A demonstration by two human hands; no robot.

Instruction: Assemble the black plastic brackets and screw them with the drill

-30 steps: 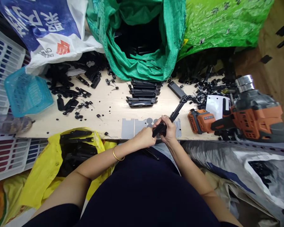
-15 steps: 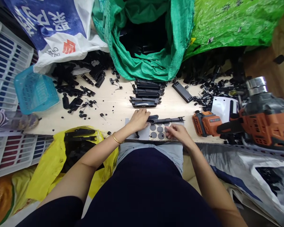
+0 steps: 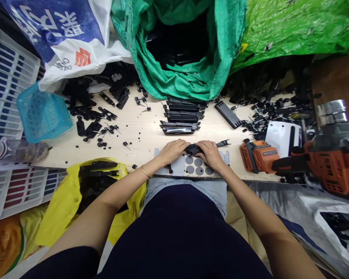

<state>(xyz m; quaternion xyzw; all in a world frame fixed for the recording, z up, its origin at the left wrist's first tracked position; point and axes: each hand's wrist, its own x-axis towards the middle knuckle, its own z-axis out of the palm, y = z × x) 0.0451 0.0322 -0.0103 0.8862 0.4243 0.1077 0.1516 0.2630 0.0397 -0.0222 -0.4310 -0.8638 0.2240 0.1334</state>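
Note:
A long black plastic part (image 3: 223,143) with a forked right end lies crosswise between my two hands at the table's front edge. My left hand (image 3: 172,152) is closed on its left end. From above, my right hand (image 3: 211,155) is closed around its middle, and its fingertips are partly hidden. Beneath them lies a pale grey sheet (image 3: 178,169) with several dark grey round discs (image 3: 198,171). A small black-headed piece (image 3: 170,169) rests on the sheet by my left wrist. Just beyond my hands sits a row of similar black parts (image 3: 178,130).
A green sack (image 3: 174,83) stands behind the row. An orange power tool (image 3: 328,162) and its battery (image 3: 257,156) are at right. Loose black pieces (image 3: 104,131) lie left, near a blue basket (image 3: 45,116). A yellow bag (image 3: 56,201) hangs below the front edge.
My right hand has moved left and up from the disc sheet onto the black plastic part. My left hand stays at its left end. The view has shifted slightly.

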